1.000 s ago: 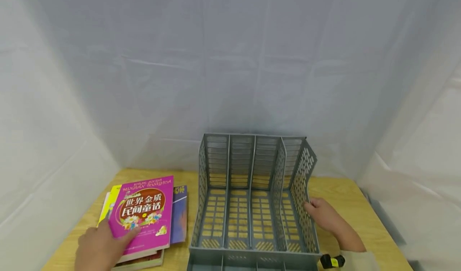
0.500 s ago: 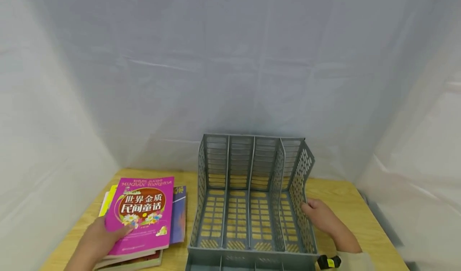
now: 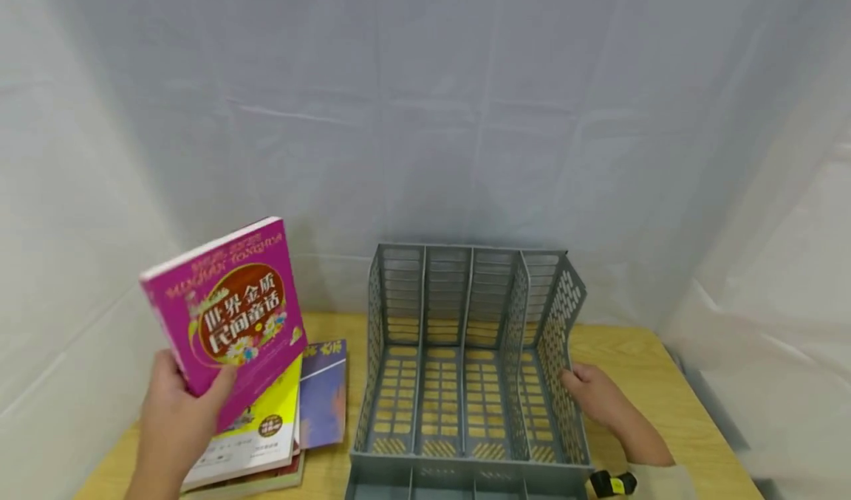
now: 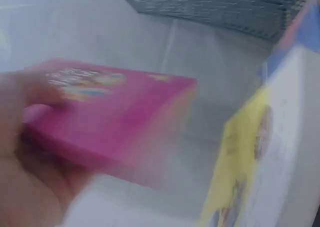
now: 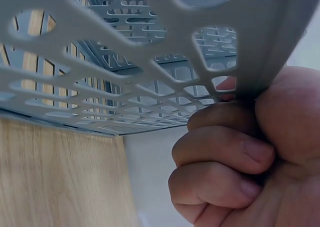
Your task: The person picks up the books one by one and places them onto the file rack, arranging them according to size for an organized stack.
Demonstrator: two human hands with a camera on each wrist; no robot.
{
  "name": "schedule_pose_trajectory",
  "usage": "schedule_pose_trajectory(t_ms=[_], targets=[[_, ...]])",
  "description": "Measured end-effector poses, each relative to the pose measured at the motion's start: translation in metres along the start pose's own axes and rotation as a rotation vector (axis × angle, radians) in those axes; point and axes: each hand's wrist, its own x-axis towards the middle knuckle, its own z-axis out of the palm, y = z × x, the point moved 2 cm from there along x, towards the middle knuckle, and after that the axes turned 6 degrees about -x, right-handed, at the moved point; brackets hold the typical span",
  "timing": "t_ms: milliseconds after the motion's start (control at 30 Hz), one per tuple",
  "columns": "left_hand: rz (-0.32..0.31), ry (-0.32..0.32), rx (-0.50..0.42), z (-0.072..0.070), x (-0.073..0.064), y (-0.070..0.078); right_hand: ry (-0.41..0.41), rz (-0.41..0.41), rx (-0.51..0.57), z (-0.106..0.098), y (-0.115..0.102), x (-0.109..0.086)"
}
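My left hand point(image 3: 182, 415) grips a magenta book point(image 3: 242, 330) by its left edge, thumb on the front cover and fingers behind. The book is raised and tilted above a stack, where a yellow and white book point(image 3: 259, 441) now shows on top. A purple-blue book point(image 3: 323, 396) sticks out on the stack's right side. In the left wrist view the magenta book point(image 4: 115, 117) is blurred. My right hand point(image 3: 601, 400) pinches the right side wall of a grey plastic file rack point(image 3: 439, 456). In the right wrist view its curled fingers point(image 5: 215, 152) lie at the perforated wall's edge.
Several upright dividers split the rack into slots, with a lower row of small compartments point(image 3: 442, 485) in front. The rack and books stand on a wooden table point(image 3: 625, 352). White sheeting point(image 3: 425, 116) surrounds the table at the back and sides.
My left hand has lifted the magenta book off the stack and tilted it upward, uncovering the yellow and white book. The right hand keeps its hold on the rack wall.
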Motion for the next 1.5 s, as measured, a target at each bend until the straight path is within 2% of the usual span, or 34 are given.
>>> schedule_pose_trajectory(t_ms=[100, 167, 233, 333, 500, 567, 600, 733, 867, 933, 1033, 1100, 1167, 1233, 1367, 1500], targets=[[0.042, -0.206, 0.145, 0.008, 0.000, -0.002, -0.003, 0.010, 0.004, -0.001, 0.001, 0.000], [0.072, -0.320, 0.201, 0.013, 0.000, -0.005, -0.002, 0.006, 0.010, -0.001, 0.002, 0.000], [0.094, -0.388, 0.236, 0.016, 0.001, -0.007, -0.002, 0.005, 0.017, 0.000, 0.002, 0.000], [0.070, -0.460, 0.266, 0.016, 0.004, -0.009, -0.007, 0.006, 0.024, 0.002, 0.003, -0.002], [-0.065, -0.599, 0.227, 0.011, 0.009, -0.005, -0.015, 0.018, 0.030, 0.003, 0.003, -0.003], [-0.108, -0.633, 0.221, 0.011, 0.011, -0.001, -0.005, 0.017, 0.023, 0.002, 0.002, -0.003], [-0.103, -0.645, 0.236, 0.012, 0.011, 0.002, 0.001, 0.018, 0.017, 0.001, 0.002, -0.003], [-0.043, -0.635, 0.339, 0.022, 0.009, 0.015, 0.018, 0.004, -0.007, -0.002, 0.001, -0.002], [0.051, -0.544, 0.371, 0.030, 0.006, 0.031, 0.002, -0.001, 0.002, -0.004, -0.001, -0.002], [0.044, -0.496, 0.336, 0.032, 0.005, 0.039, -0.003, 0.004, 0.007, -0.004, -0.001, -0.002], [0.038, -0.413, 0.334, 0.036, 0.003, 0.046, 0.008, 0.009, 0.014, -0.003, -0.002, -0.002], [0.024, -0.367, 0.312, 0.038, 0.003, 0.045, 0.012, 0.014, 0.017, -0.001, -0.003, -0.002], [0.036, -0.328, 0.287, 0.039, 0.004, 0.040, 0.019, 0.014, 0.023, 0.000, -0.003, -0.001], [0.029, -0.319, 0.263, 0.042, 0.007, 0.031, 0.019, 0.016, 0.022, 0.001, -0.003, -0.001], [0.018, -0.357, 0.274, 0.048, 0.016, 0.015, 0.017, 0.018, 0.025, 0.002, -0.002, 0.000], [0.039, -0.409, 0.312, 0.052, 0.021, 0.006, 0.017, 0.016, 0.035, 0.005, 0.001, 0.000]])
